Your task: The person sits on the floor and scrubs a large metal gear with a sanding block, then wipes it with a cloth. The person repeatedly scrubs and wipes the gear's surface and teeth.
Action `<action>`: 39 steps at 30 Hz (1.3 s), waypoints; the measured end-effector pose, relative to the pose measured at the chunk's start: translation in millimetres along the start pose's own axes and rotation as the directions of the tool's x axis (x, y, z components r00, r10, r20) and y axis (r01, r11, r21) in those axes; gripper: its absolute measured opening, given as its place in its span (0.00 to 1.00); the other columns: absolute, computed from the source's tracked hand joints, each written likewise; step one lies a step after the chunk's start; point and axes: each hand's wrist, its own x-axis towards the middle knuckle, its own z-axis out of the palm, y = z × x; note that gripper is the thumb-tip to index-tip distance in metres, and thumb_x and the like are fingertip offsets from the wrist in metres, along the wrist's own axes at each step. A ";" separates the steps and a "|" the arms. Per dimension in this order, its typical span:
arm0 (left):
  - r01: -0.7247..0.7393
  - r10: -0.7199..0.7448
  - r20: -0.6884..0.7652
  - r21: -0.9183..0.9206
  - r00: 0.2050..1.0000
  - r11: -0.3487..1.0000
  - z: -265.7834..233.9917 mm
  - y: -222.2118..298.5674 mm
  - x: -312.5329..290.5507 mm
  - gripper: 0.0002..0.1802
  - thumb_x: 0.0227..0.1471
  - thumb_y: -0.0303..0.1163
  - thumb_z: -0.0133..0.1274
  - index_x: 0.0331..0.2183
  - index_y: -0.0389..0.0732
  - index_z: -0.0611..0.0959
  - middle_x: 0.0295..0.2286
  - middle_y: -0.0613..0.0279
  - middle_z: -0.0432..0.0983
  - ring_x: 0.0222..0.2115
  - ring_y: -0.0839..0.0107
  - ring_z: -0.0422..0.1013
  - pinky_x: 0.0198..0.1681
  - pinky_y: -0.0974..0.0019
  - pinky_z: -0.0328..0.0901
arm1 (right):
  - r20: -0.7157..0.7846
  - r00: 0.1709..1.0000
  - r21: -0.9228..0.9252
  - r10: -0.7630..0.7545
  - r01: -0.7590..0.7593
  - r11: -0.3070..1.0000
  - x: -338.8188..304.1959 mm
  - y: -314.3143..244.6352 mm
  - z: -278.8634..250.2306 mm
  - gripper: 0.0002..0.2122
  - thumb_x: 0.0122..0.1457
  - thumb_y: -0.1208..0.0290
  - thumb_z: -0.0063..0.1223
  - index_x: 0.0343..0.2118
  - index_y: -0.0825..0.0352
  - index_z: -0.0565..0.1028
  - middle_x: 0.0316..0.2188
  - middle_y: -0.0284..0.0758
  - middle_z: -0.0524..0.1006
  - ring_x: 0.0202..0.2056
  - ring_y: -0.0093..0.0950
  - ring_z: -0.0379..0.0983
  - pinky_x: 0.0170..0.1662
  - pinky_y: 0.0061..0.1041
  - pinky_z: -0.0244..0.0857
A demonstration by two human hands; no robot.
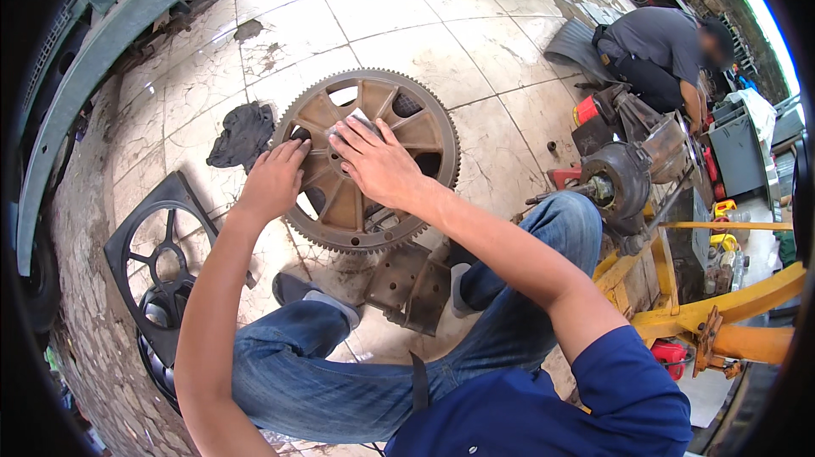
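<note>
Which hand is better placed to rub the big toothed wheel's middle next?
Probably the right hand: it lies near the middle of the toothed wheel, with a small greyish piece under it. The left hand rests nearer the edge.

The gear wheel is lying on the tiled floor in front of the person, with the left hand resting on its left side and the right hand resting near its middle, over a small sheet. A cloth is lying just left of the wheel, and a frame is sitting nearer the person, further left. A bracket is lying between the wheel and the person. On the right, a housing is standing beyond the right knee, and a co-worker is crouching behind it.
</note>
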 end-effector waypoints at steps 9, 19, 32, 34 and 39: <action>0.019 -0.018 0.013 -0.014 1.000 1.000 -0.3 -0.8 -2.0 0.30 0.54 0.27 0.49 0.60 0.38 0.65 0.56 0.49 0.65 0.57 0.54 0.63 0.59 0.55 0.58 | 0.034 0.999 -0.034 -0.033 0.034 0.999 1.2 7.8 -7.1 0.22 0.65 0.62 0.42 0.60 0.65 0.65 0.62 0.39 0.63 0.66 0.34 0.53 0.66 0.50 0.43; 0.028 -0.029 0.029 0.016 0.999 0.999 0.2 -0.9 -0.3 0.29 0.56 0.30 0.48 0.60 0.40 0.66 0.56 0.53 0.66 0.57 0.58 0.63 0.58 0.52 0.59 | 0.083 0.997 -0.109 0.005 0.004 0.994 5.2 5.3 -9.6 0.22 0.66 0.62 0.40 0.60 0.66 0.65 0.62 0.39 0.64 0.65 0.35 0.53 0.66 0.52 0.44; 0.008 -0.008 -0.006 -0.020 1.000 1.000 1.7 -2.9 -2.4 0.31 0.54 0.28 0.50 0.59 0.40 0.66 0.55 0.51 0.66 0.56 0.55 0.64 0.58 0.56 0.60 | 0.152 0.977 -0.119 -0.149 0.168 0.979 -5.6 8.5 -18.3 0.22 0.67 0.62 0.37 0.61 0.65 0.63 0.63 0.38 0.63 0.65 0.33 0.54 0.66 0.50 0.43; 0.004 -0.004 -0.017 0.017 1.000 1.000 5.7 -4.8 -2.6 0.30 0.55 0.29 0.49 0.59 0.40 0.67 0.55 0.53 0.67 0.56 0.57 0.64 0.57 0.55 0.61 | 0.169 0.981 -0.133 -0.090 0.113 0.985 0.2 15.2 -23.9 0.22 0.67 0.63 0.38 0.61 0.65 0.64 0.62 0.38 0.64 0.65 0.32 0.54 0.66 0.50 0.44; 0.022 -0.022 -0.013 0.027 1.000 0.999 4.4 -3.1 -2.7 0.28 0.56 0.31 0.48 0.58 0.40 0.67 0.54 0.54 0.67 0.57 0.60 0.64 0.57 0.52 0.62 | 0.095 0.983 -0.072 -0.154 0.161 0.984 -5.5 -9.1 -12.2 0.21 0.66 0.63 0.40 0.59 0.66 0.66 0.61 0.39 0.65 0.63 0.34 0.58 0.64 0.51 0.48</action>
